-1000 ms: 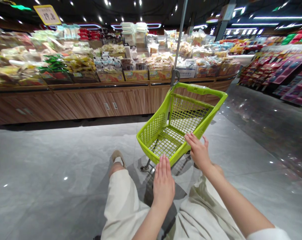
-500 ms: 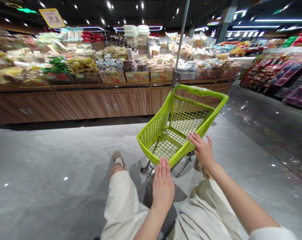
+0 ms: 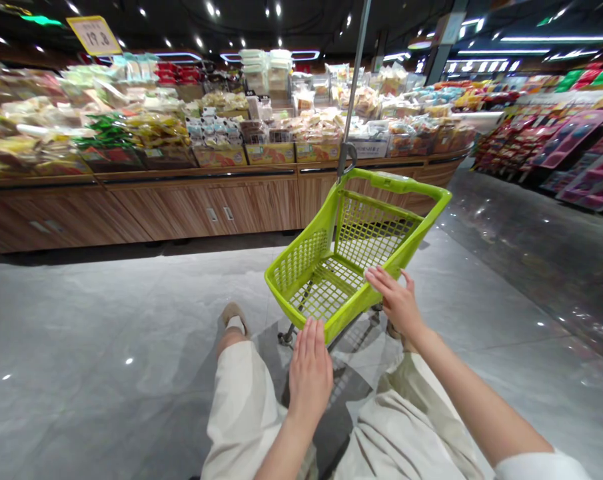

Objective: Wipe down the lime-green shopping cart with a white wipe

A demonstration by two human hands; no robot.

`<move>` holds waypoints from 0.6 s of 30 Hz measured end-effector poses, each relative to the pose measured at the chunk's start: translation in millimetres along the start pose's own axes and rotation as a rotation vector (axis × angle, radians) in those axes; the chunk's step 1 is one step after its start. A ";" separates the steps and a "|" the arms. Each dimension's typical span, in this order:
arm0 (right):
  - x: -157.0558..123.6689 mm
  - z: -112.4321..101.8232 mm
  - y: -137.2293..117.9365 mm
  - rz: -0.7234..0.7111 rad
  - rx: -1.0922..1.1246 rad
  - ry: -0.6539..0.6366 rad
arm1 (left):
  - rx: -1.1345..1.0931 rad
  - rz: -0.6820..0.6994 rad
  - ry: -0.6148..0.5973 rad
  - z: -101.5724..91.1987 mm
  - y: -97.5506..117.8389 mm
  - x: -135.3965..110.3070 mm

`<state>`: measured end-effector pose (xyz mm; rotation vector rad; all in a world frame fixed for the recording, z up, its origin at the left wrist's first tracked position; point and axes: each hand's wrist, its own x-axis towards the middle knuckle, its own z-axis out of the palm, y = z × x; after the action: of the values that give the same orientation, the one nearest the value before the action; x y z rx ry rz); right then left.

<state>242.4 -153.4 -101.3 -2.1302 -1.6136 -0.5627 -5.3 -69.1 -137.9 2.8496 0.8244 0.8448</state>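
Note:
A lime-green plastic shopping cart [image 3: 301, 323] with latticed walls stands in front of me, turned at an angle, and its basket holds nothing. My left hand [image 3: 311, 367] is at the basket's near end, its fingers straight and close together, the tips at the rim. Over the right side rim lies my right hand [image 3: 400, 301], fingers stretched out and thumb apart. Neither hand is wrapped round the cart. A thin grey pole [image 3: 356, 73] rises from the cart's far left corner.
Across the aisle runs a wooden display counter [image 3: 181, 210] heaped with packaged food. A price sign [image 3: 94, 35] stands at its upper left. More shelves [image 3: 576, 147] of goods are at the right. The grey tiled floor [image 3: 106, 320] is shiny. My legs are spread behind the cart.
The cart and both my hands have shifted slightly left in view, the left hand also a little lower. The scene behind has slid a little left too. Both hands stay at the rim.

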 end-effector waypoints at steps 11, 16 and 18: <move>-27.4 -3.7 -37.7 0.043 0.070 0.063 | -0.196 -0.047 0.154 -34.8 -21.4 -9.8; -36.9 -3.7 -58.2 -0.014 0.136 0.084 | -0.197 -0.036 0.223 -47.8 -40.2 -7.1; -39.2 -2.8 -67.7 -0.013 0.167 0.090 | -0.231 0.010 0.266 -50.7 -52.8 -7.9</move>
<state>167.1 -169.6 -115.0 -1.9470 -1.5690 -0.5014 -62.5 -32.6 -109.3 2.5788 0.6830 1.2504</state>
